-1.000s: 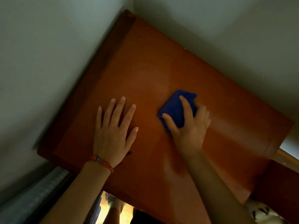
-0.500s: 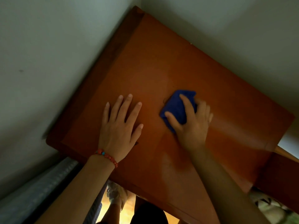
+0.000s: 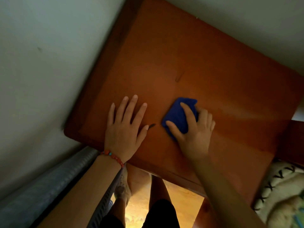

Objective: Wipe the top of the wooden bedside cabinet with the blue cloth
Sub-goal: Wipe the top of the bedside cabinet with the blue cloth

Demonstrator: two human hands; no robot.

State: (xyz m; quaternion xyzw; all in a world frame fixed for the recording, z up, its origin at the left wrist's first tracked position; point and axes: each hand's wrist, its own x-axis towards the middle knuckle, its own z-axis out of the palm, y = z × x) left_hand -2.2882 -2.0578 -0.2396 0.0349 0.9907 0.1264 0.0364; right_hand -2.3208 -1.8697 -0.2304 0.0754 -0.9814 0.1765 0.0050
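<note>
pale walls (image 3: pixel 41 55) meet in a corner, and the wooden bedside cabinet (image 3: pixel 189 55) is pushed into it, its orange-brown top filling most of the view. a grey ribbed surface (image 3: pixel 49 186) runs along the lower left, and a cream fabric with black stitching (image 3: pixel 279 186) lies at the lower right. the person's legs show below the cabinet's front edge, over a yellowish floor.

the left hand (image 3: pixel 125 129) rests flat on the top near the front, its 5 fingers straight and spread, holding nothing; a red bead bracelet (image 3: pixel 113 156) circles that wrist. the right hand (image 3: pixel 192 129) presses the blue cloth (image 3: pixel 179 114) onto the wood just beside it, thumb and forefinger laid over the cloth and the other fingers curled at its far edge.

the cloth is folded into a small pad, and looks soft, light and limp. it should slide easily on the smooth, glossy top, so a flat palm on its middle with fingertips pinning the edges would likely keep it from bunching. a small dark mark (image 3: pixel 152 125) sits between the 2 hands.
</note>
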